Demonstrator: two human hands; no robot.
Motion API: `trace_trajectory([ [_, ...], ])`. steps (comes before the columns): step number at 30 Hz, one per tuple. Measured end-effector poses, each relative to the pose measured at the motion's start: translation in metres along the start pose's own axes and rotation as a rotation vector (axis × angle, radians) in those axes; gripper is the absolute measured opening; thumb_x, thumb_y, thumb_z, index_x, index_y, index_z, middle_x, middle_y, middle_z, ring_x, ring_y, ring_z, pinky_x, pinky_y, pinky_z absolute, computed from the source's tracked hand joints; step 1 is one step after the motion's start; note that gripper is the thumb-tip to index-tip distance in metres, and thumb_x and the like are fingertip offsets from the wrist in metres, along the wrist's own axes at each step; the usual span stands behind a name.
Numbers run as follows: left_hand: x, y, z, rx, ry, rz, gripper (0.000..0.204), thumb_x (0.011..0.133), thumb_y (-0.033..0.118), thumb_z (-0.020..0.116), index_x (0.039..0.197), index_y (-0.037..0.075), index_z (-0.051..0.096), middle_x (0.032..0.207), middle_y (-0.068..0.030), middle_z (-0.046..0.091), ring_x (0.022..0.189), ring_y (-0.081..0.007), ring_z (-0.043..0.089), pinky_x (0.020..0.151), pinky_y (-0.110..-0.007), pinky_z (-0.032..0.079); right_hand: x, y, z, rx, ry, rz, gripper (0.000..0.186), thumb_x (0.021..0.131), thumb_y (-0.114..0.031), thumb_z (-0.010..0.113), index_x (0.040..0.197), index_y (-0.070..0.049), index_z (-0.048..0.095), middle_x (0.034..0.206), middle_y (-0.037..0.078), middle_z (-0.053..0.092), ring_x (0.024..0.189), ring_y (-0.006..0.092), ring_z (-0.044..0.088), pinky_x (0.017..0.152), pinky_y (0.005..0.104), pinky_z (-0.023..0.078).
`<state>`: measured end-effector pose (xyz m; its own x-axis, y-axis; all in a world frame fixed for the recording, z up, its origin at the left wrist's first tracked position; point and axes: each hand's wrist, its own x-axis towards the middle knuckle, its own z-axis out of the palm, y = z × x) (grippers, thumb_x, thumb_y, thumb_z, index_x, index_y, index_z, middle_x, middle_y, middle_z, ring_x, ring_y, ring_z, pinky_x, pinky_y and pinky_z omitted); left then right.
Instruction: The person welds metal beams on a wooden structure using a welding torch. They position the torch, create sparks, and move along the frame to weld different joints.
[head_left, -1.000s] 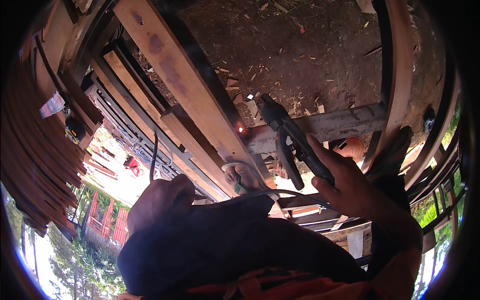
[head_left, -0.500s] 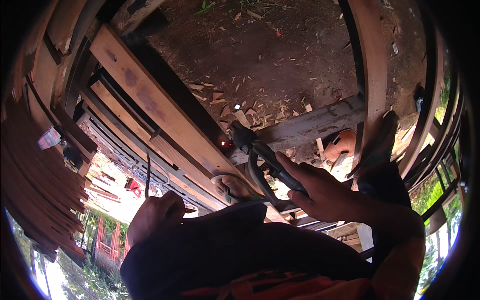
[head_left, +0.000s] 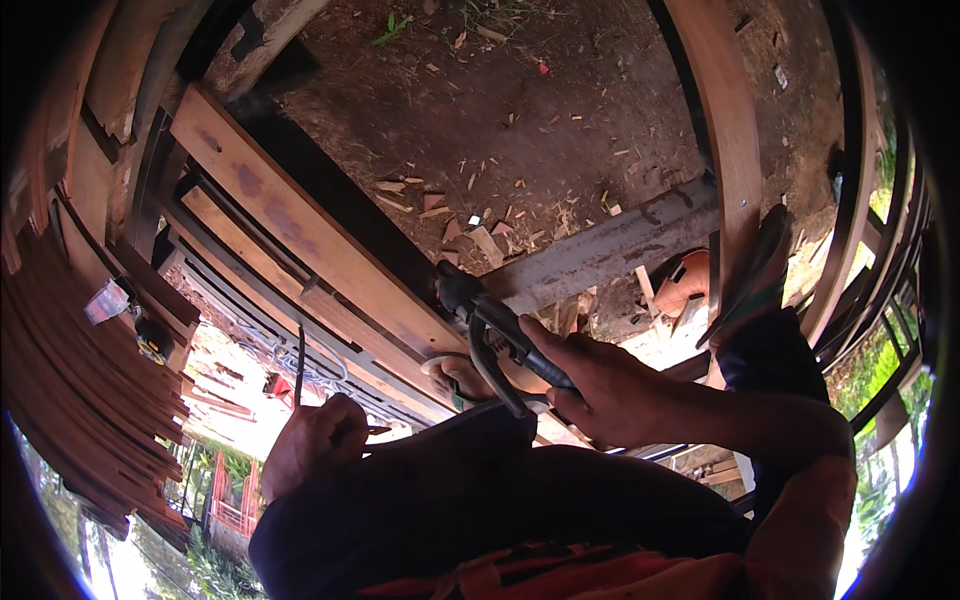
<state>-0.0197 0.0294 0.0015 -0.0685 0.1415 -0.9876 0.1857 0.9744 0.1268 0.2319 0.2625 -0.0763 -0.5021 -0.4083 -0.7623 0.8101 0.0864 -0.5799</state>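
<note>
My right hand (head_left: 605, 390) is closed round the black handle of a welding electrode holder (head_left: 510, 335), whose lever sticks out along its underside. The holder's head lies beside the near end of a reddish-brown beam (head_left: 300, 230), over a dark gap; whether they touch I cannot tell. To the left, my left hand (head_left: 325, 430) rests by my dark-clothed leg, its fingers closed round a thin dark rod (head_left: 301, 365) that points upward. A short pointed piece also pokes out from this hand's right side. A sandalled foot (head_left: 465, 380) shows just under the holder.
A grey-brown crossbeam (head_left: 610, 245) spans ahead, joining a long beam (head_left: 735, 150) on the right. My other foot (head_left: 760, 260) is by that beam. Far below lies brown ground (head_left: 500, 110) with wood scraps. Stacked boards (head_left: 80, 370) fill the left, beside a black-and-yellow tape measure (head_left: 150, 340).
The electrode holder has shifted slightly left and toward me in my right hand. A red glowing spot near its head no longer shows. My left hand still grips the rod.
</note>
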Motion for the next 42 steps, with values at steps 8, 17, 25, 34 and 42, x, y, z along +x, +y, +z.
trace_trajectory([
  [8, -0.004, 0.004, 0.006, 0.117, 0.059, -0.089, 0.008, 0.095, 0.018, 0.068, 0.094, 0.012, 0.071, 0.074, -0.0146, 0.073, 0.070, -0.0347, 0.073, 0.066, -0.046, 0.056, 0.003, -0.004, 0.001, 0.006, -0.040, 0.014, 0.081, 0.105, -0.018, 0.056, 0.168, 0.001, 0.009, 0.118, 0.035, 0.062, 0.107, 0.0467, 0.069, 0.093, 0.0551, 0.054],
  [17, 0.001, -0.002, 0.007, 0.133, 0.081, -0.055, 0.008, 0.096, 0.019, 0.067, 0.095, 0.011, 0.070, 0.075, -0.0154, 0.073, 0.072, -0.0369, 0.073, 0.068, -0.048, 0.056, 0.008, 0.020, 0.019, -0.049, 0.015, -0.084, 0.088, 0.105, -0.017, 0.060, 0.167, 0.000, 0.001, 0.120, 0.037, 0.060, 0.106, 0.0504, 0.066, 0.092, 0.0601, 0.052],
  [25, 0.001, -0.008, 0.007, 0.111, 0.063, -0.037, 0.010, 0.097, 0.020, 0.066, 0.097, 0.010, 0.069, 0.078, -0.0168, 0.073, 0.075, -0.0386, 0.073, 0.069, -0.050, 0.056, 0.009, 0.017, 0.018, -0.101, 0.025, -0.096, 0.087, 0.105, -0.018, 0.059, 0.167, 0.001, 0.003, 0.115, 0.036, 0.060, 0.102, 0.0510, 0.067, 0.089, 0.0604, 0.052],
  [34, 0.004, -0.010, 0.007, 0.089, 0.044, -0.005, 0.012, 0.098, 0.020, 0.064, 0.099, 0.008, 0.067, 0.081, -0.0183, 0.073, 0.077, -0.0405, 0.073, 0.070, -0.051, 0.056, 0.007, 0.003, 0.005, -0.032, -0.023, -0.043, 0.084, 0.104, -0.017, 0.056, 0.168, 0.002, 0.004, 0.117, 0.036, 0.059, 0.103, 0.0501, 0.066, 0.091, 0.0589, 0.052],
  [42, 0.008, -0.029, 0.011, 0.037, 0.020, 0.083, 0.014, 0.099, 0.021, 0.063, 0.101, 0.007, 0.066, 0.083, -0.0196, 0.073, 0.079, -0.0422, 0.073, 0.071, -0.052, 0.056, 0.000, 0.000, 0.012, -0.047, 0.185, -0.043, 0.081, 0.105, -0.018, 0.060, 0.166, 0.005, 0.012, 0.124, 0.034, 0.058, 0.111, 0.0492, 0.064, 0.098, 0.0541, 0.051],
])
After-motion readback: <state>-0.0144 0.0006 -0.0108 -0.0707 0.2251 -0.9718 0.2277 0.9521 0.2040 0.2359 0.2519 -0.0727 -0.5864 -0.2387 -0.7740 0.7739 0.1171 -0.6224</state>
